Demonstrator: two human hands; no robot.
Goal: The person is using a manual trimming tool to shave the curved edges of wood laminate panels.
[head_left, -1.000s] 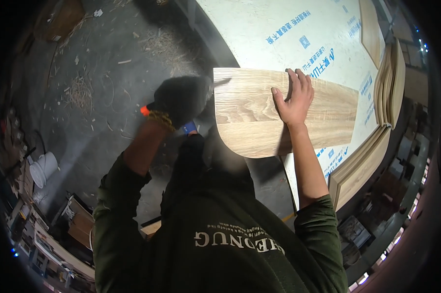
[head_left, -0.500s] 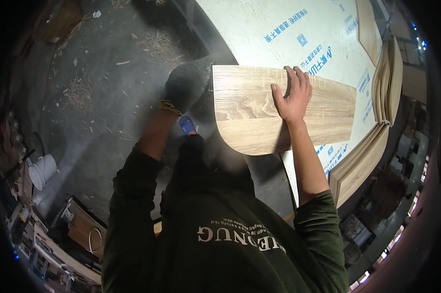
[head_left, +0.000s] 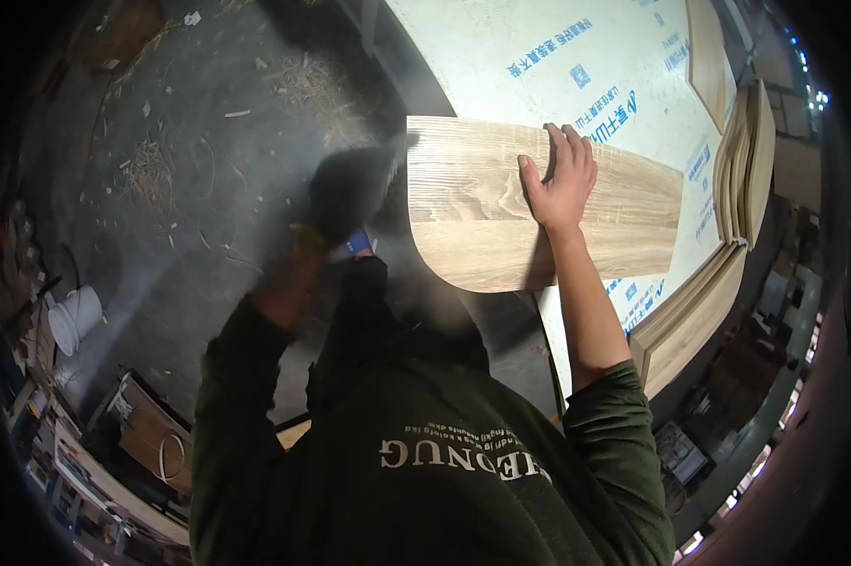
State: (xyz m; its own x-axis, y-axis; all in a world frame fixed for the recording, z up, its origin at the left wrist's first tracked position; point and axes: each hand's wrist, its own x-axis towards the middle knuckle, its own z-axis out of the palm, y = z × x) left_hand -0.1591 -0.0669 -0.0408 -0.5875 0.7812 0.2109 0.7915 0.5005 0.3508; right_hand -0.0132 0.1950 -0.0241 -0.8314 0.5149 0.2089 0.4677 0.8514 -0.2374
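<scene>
A wood-grain board (head_left: 482, 198) with one rounded near-left corner lies on a white table-like sheet, its left end jutting over the sheet's edge. My right hand (head_left: 565, 184) rests on top of the board, fingers spread and fingertips at its far edge. Beside the board's left end is my left hand (head_left: 350, 193), in a dark glove with a yellowish cuff. Motion smears the glove, so its fingers, and anything in them, cannot be made out.
Blue-printed white sheet (head_left: 501, 57) covers the work surface. Stacked wood-grain panels (head_left: 746, 160) stand at its far right, with more panels (head_left: 694, 321) nearer. Wood shavings (head_left: 312, 90) litter the grey floor. A white bucket (head_left: 76, 319) sits at the left.
My left gloved hand has moved slightly nearer and left, and is more blurred. My right hand stays on the board; the whole scene shifts slightly up and left.
</scene>
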